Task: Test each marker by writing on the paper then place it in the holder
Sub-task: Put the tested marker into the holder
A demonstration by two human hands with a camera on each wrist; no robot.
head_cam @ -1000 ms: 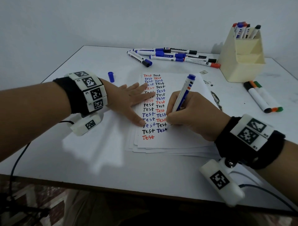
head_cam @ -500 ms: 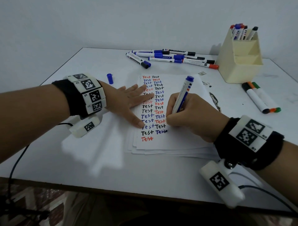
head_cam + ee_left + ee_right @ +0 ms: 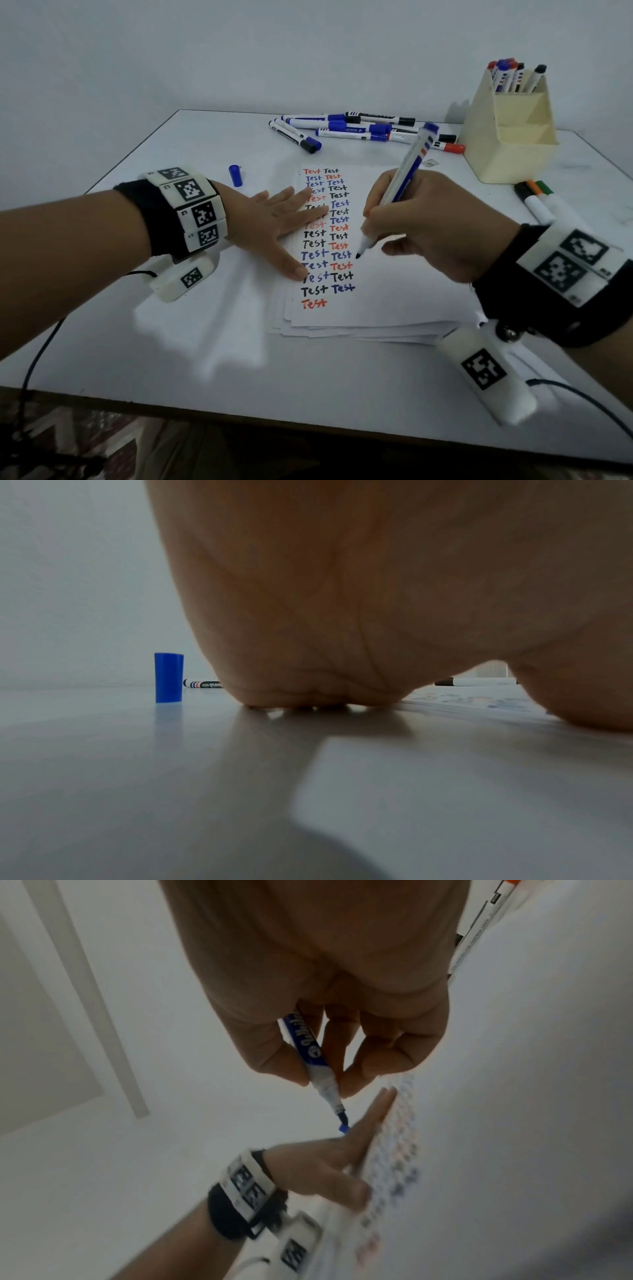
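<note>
My right hand (image 3: 411, 222) grips an uncapped blue marker (image 3: 400, 185), its tip lifted just above the paper (image 3: 394, 301) beside the columns of "Test" words. In the right wrist view the marker (image 3: 315, 1053) is pinched between thumb and fingers. My left hand (image 3: 270, 226) lies flat with spread fingers on the paper's left edge. The marker's blue cap (image 3: 235, 175) stands on the table behind that hand, also seen as the cap (image 3: 168, 677) in the left wrist view. The cream holder (image 3: 513, 137) at the back right holds several markers.
Several loose markers (image 3: 356, 132) lie at the back of the white table (image 3: 171, 342). Three more markers (image 3: 537, 202) lie right of the paper, below the holder. Wrist cables trail over the table's front edge.
My right hand has lifted the marker tip off the paper and moved it up and right, away from the last blue "Test". My left hand stays flat on the sheet.
</note>
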